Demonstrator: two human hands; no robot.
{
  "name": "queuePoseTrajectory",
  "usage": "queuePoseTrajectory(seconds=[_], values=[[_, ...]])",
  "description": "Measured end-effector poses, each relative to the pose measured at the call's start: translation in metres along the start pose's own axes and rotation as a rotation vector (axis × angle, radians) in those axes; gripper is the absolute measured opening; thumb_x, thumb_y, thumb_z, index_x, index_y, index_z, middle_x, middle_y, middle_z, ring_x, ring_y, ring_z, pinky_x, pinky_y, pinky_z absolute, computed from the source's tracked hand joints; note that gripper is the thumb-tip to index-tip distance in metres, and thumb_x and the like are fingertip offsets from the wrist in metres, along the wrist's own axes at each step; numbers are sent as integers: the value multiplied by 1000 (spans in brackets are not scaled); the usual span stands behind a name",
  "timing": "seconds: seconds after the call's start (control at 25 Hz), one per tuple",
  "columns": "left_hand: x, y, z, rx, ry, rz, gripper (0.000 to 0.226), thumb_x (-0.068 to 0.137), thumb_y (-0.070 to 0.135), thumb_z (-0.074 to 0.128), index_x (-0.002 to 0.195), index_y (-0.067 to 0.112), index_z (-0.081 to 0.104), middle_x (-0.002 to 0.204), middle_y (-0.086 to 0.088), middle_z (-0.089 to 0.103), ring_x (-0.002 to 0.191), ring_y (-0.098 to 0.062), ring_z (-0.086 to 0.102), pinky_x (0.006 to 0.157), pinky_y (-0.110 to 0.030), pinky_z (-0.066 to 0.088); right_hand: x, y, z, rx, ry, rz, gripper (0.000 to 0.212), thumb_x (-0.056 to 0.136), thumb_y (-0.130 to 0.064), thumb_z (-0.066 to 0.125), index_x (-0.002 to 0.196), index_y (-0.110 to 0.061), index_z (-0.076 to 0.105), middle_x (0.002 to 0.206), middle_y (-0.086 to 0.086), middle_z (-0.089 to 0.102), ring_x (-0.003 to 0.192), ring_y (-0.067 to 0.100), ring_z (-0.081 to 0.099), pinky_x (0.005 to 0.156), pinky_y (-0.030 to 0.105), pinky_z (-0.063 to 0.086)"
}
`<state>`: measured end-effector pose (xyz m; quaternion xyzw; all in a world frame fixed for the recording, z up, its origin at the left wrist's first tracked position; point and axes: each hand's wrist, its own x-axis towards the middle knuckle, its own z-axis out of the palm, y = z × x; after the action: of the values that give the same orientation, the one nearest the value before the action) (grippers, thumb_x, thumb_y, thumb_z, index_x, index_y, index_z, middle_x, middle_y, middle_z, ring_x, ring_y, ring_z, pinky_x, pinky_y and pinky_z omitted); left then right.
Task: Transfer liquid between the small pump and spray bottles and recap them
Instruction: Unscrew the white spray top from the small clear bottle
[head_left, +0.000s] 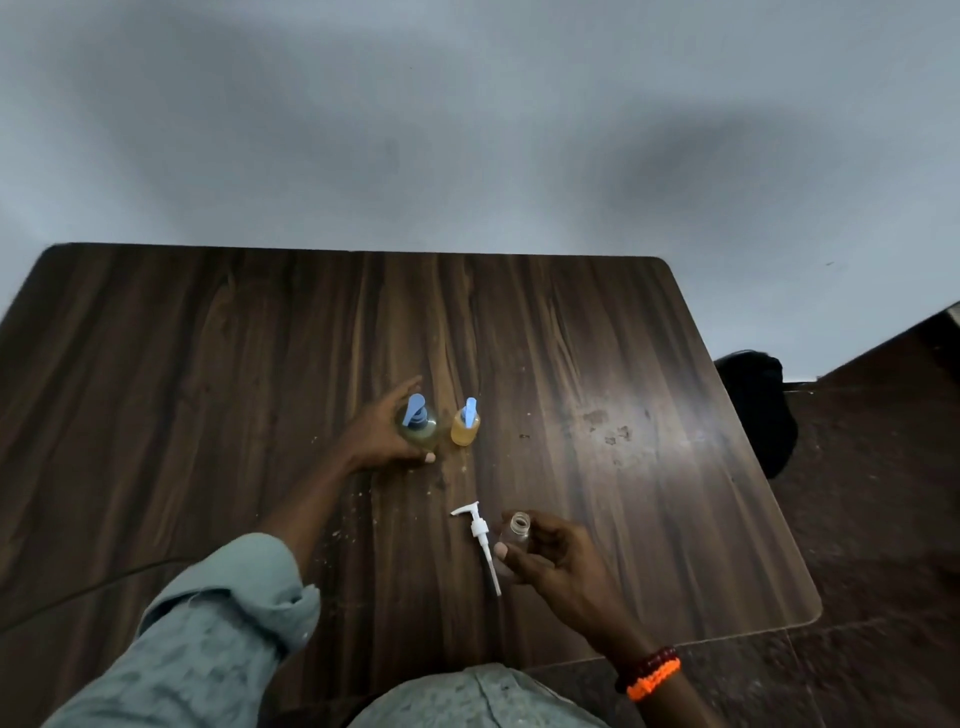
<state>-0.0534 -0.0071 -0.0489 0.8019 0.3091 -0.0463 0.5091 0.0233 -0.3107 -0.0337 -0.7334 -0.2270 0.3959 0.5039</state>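
Plenty of bare worktop around us, far edge and right edge well off. Our left hand wraps the blue-topped pump bottle, standing mid-worktop; a smaller amber bottle stands just beside it. Our right hand grips a clear open bottle, tilted, near us. The white pump lies flat beside it.
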Motion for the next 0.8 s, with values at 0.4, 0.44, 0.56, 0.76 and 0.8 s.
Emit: queuePoseTrajectory(seconds=[0.4, 0.44, 0.56, 0.76, 0.8], values=[[-31, -31, 50, -84, 430, -2, 47, 64, 39, 97, 95, 33, 61, 93, 17, 65, 88, 1, 62, 79, -28, 52, 4, 12, 10, 41, -36, -36, 19, 92, -10, 80, 111, -14, 80, 105, 11, 83, 99, 32, 80, 81, 44, 68], [-38, -34, 56, -80, 472, -28, 55, 62, 45, 96, 103, 30, 62, 100, 14, 67, 94, -4, 63, 86, -31, 54, 4, 13, 12, 38, -40, -40, 19, 92, -9, 80, 111, -13, 80, 104, 11, 83, 98, 32, 80, 80, 41, 68], [-50, -48, 62, -85, 437, -46, 96, 59, 61, 92, 138, 23, 52, 136, 1, 61, 125, -17, 58, 109, -40, 49, 5, 12, 17, 15, -57, -51, 20, 92, -14, 82, 111, -18, 81, 107, 4, 83, 100, 25, 81, 83, 43, 68], [-46, -43, 53, -548, 284, 137, 89, 74, 88, 58, 140, 29, 56, 142, -4, 60, 129, -20, 60, 113, -47, 49, 5, 9, 17, -34, -80, -49, 22, 89, -25, 83, 111, -24, 81, 110, 0, 83, 106, 18, 79, 94, 55, 64], [-45, -40, 53, -585, 279, 136, 85, 73, 92, 53, 133, 32, 61, 138, -5, 63, 125, -21, 62, 112, -48, 48, 5, 7, 17, -46, -86, -53, 23, 89, -26, 83, 112, -24, 80, 111, -1, 83, 106, 18, 79, 95, 56, 63]])
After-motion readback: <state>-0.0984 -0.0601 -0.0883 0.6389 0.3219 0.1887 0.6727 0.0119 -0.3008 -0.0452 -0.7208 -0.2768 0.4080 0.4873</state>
